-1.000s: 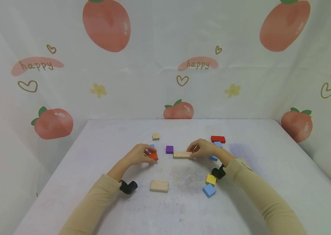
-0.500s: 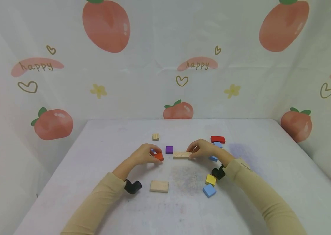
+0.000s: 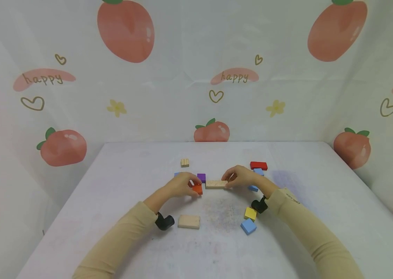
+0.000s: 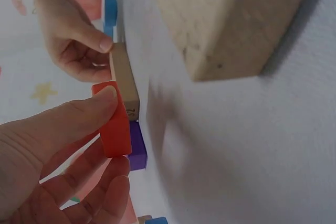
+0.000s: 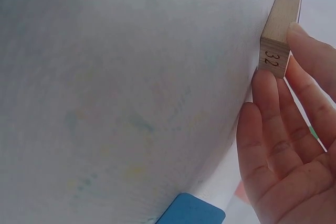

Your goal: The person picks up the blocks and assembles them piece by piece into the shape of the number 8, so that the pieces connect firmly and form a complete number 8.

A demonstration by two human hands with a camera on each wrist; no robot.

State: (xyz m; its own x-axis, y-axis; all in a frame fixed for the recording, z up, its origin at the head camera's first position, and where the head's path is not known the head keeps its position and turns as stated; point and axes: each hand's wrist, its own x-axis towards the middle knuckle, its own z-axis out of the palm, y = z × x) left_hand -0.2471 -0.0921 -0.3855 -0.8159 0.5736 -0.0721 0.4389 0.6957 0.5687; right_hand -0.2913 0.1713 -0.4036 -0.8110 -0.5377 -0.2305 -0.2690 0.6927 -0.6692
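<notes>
My left hand pinches a red block between thumb and fingers. In the left wrist view the red block is tilted, and whether it touches the table or its neighbours is unclear. Just right of it lies a long plain wooden block, which my right hand holds by its right end. The number 32 shows on the end of this wooden block in the right wrist view. A purple block lies at the wooden block's left end, partly hidden behind my left fingers.
A flat wooden block lies nearer the front. Right of it are a yellow block and a blue block. A red block and blue ones lie behind my right wrist. A small striped wooden block sits farther back.
My left hand has moved right with the red block, up close to the purple and wooden blocks. My right hand stays on the wooden block.
</notes>
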